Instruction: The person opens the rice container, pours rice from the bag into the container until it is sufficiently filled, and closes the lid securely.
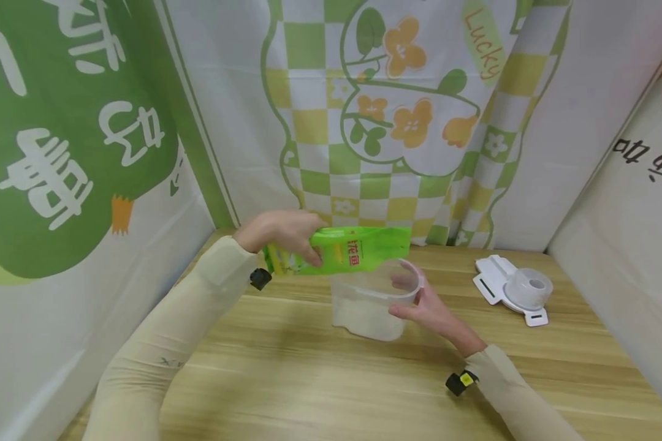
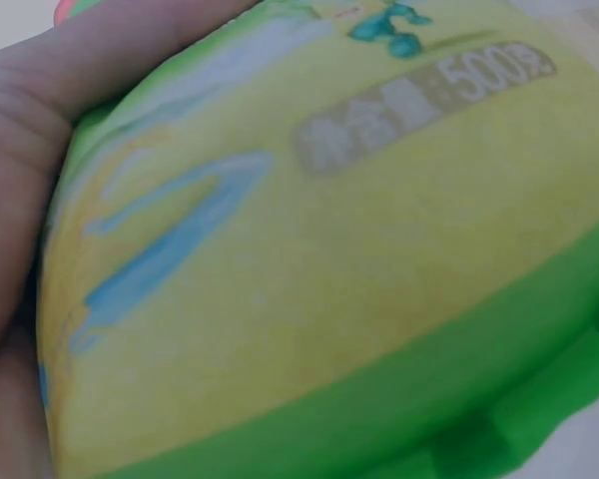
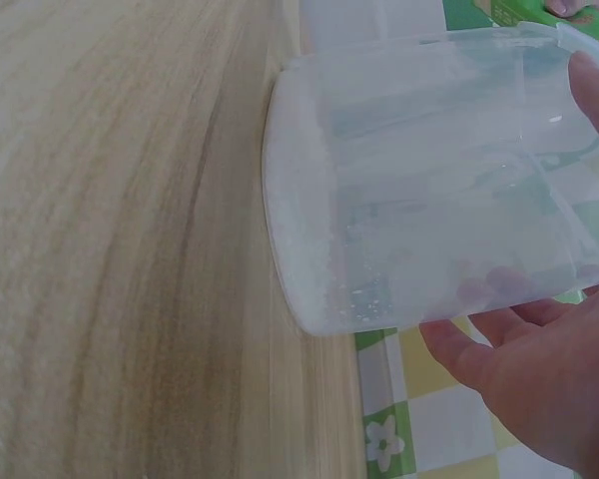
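My left hand grips a green and yellow printed plastic bag, thumb on the near side. The bag lies nearly level above a clear plastic container, its far end over the rim. In the left wrist view, the bag's yellow front fills most of the picture and shows "500". My right hand holds the container by its right side, with the thumb near the rim and the fingers round the wall. A white layer covers the container's bottom in the right wrist view; its kind is unclear.
On the wooden table, to the right, lies a flat white plastic piece with slotted tabs. A translucent round piece sits on it. Printed cloth hangs behind the table, and walls of cloth stand at both sides.
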### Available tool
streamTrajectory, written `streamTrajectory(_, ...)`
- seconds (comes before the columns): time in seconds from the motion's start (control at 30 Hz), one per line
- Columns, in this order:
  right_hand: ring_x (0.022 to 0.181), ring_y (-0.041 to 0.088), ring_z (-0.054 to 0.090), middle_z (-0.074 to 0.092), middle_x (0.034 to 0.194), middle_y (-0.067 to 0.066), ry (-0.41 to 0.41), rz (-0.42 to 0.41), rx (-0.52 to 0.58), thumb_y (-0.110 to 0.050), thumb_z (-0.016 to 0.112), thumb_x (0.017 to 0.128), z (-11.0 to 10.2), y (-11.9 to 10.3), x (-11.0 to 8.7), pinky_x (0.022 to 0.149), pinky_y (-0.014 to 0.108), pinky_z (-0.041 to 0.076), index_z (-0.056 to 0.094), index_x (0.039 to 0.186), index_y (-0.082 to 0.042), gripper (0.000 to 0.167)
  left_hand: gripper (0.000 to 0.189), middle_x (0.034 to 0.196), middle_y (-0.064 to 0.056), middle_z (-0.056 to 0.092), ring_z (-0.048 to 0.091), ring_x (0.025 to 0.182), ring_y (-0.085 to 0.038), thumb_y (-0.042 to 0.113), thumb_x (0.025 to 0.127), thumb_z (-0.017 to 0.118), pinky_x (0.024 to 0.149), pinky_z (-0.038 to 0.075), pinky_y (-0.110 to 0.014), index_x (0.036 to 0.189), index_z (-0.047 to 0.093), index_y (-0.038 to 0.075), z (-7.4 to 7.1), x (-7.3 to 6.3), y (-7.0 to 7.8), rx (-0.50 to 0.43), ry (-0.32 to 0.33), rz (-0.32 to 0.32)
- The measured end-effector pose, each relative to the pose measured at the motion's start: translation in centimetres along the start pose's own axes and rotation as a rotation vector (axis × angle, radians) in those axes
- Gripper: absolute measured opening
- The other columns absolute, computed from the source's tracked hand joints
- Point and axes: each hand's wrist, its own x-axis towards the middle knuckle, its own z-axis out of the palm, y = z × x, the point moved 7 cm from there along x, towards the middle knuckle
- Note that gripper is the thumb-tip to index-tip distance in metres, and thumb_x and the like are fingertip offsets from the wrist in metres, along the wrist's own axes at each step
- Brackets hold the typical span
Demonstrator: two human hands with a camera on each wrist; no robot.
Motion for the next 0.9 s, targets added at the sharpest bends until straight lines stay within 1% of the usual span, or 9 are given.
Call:
streamTrajectory(0.2, 0.131, 0.050, 0.043, 0.043, 0.142, 0.035, 0.010, -0.002, -0.012, -0.003, 0.077, 0.080, 0.0, 0.2, -0.1, 0.097, 0.021, 0.046, 0.014, 0.153, -0.006, 0.096, 0.038, 0.094, 0.001, 0.069, 0.058, 0.071, -0.012, 0.027, 0.084, 0.077, 0.064, 0.051, -0.025, 0.116, 0.063, 0.014, -0.1, 0.3, 0.3, 0.009, -0.027, -0.006)
streamTrajectory(0.37, 0.131, 0.049, 0.044, 0.044, 0.141, 0.034, 0.014, 0.007, -0.013, -0.004, 0.077, 0.080, 0.0, 0.2, -0.1, 0.098, 0.022, 0.046, 0.015, 0.152, -0.005, 0.095, 0.035, 0.094, 0.001, 0.070, 0.061, 0.073, -0.013, 0.028, 0.083, 0.078, 0.065, 0.054, -0.026, 0.113, 0.064, 0.014, -0.1, 0.4, 0.5, 0.021, -0.040, -0.024)
streamTrajectory(0.6, 0.132, 0.049, 0.043, 0.043, 0.142, 0.033, 0.003, 0.024, -0.006, -0.006, 0.077, 0.081, 0.0, 0.2, -0.2, 0.097, 0.017, 0.045, 0.014, 0.151, -0.005, 0.094, 0.033, 0.091, 0.000, 0.069, 0.061, 0.073, -0.012, 0.029, 0.082, 0.079, 0.065, 0.054, -0.025, 0.108, 0.065, 0.014, -0.4, 0.5, 1.0, 0.053, -0.040, -0.037)
streamTrajectory(0.8, 0.131, 0.050, 0.042, 0.043, 0.141, 0.035, 0.000, 0.010, 0.004, -0.006, 0.077, 0.082, 0.0, 0.2, -0.1, 0.096, 0.017, 0.046, 0.013, 0.151, -0.002, 0.094, 0.031, 0.090, 0.000, 0.070, 0.066, 0.073, -0.014, 0.028, 0.082, 0.079, 0.064, 0.057, -0.026, 0.106, 0.065, 0.014, -0.4, 0.7, 1.1, 0.050, -0.042, -0.049)
streamTrajectory(0.9, 0.132, 0.050, 0.042, 0.042, 0.142, 0.034, -0.001, 0.015, 0.007, -0.006, 0.077, 0.082, 0.0, 0.2, -0.1, 0.095, 0.017, 0.046, 0.013, 0.151, -0.003, 0.094, 0.030, 0.089, 0.000, 0.071, 0.068, 0.073, -0.014, 0.028, 0.082, 0.079, 0.064, 0.058, -0.027, 0.105, 0.065, 0.015, -0.4, 0.7, 1.1, 0.043, -0.052, -0.058)
